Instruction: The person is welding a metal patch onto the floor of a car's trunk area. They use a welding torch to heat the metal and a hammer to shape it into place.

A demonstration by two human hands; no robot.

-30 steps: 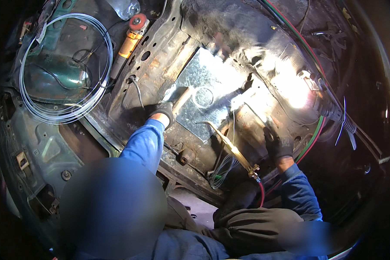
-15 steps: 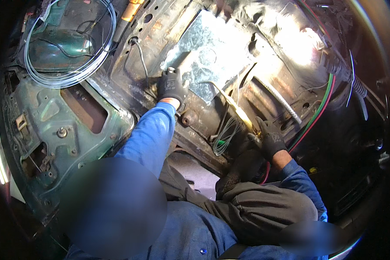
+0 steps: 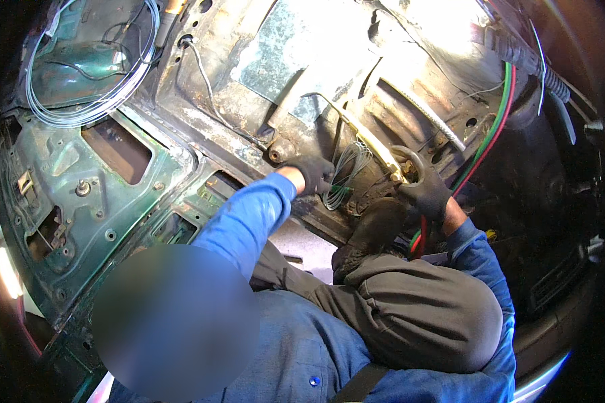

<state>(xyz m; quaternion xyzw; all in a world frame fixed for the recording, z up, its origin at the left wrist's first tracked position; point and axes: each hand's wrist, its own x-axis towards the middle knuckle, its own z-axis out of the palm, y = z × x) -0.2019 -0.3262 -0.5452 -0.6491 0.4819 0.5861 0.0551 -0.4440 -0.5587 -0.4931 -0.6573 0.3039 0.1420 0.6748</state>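
My right hand, in a dark glove, grips the rear end of a brass gas torch. The torch's thin bent tip points up and left toward a galvanised metal sheet on the rusty floor pan; no flame can be made out. Beside the torch, my gloved left hand is at the left edge of a small coil of thin wire. Its fingers are bent and partly hidden, so whether they hold the wire is unclear. A little green shows low in that coil.
Green and red hoses run down the right side. A large wire coil hangs over the green door panel at left. A braided metal tube and a grey cable cross the floor pan. Bright light washes out the top.
My left hand has come off the metal sheet and moved down and right to the small wire coil. My right hand still grips the torch. The view has shifted slightly.
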